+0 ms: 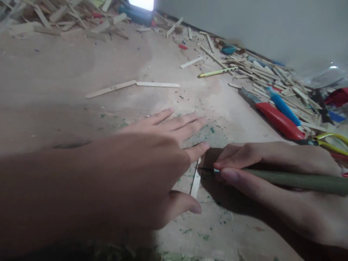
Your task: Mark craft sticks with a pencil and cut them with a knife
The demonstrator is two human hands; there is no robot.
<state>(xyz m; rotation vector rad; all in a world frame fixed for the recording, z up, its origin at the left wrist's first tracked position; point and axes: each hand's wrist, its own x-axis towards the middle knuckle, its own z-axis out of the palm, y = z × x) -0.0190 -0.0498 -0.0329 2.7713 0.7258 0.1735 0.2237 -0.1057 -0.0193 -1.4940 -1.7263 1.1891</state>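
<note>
My left hand (163,159) lies over the table with its fingers spread. Its thumb and a finger rest at either end of a pale popsicle stick (195,185), which is partly hidden beneath it. Closed in a pen-like grip, my right hand (252,170) holds a pen-like tool (293,180) with an olive-green handle and a thin dark tip. That tip points left and reaches the stick, near a small mark on its face; whether it touches cannot be made out. Beyond my left hand, two marked popsicle sticks (157,84) lie nearly end to end.
A red utility knife (280,119), a blue tube-like item (284,105) and yellow-handled scissors (333,141) lie at the right beside a heap of sticks (261,74). A yellow pencil (217,72) lies farther back. More sticks (65,21) and a bright lamp (141,4) are at the back.
</note>
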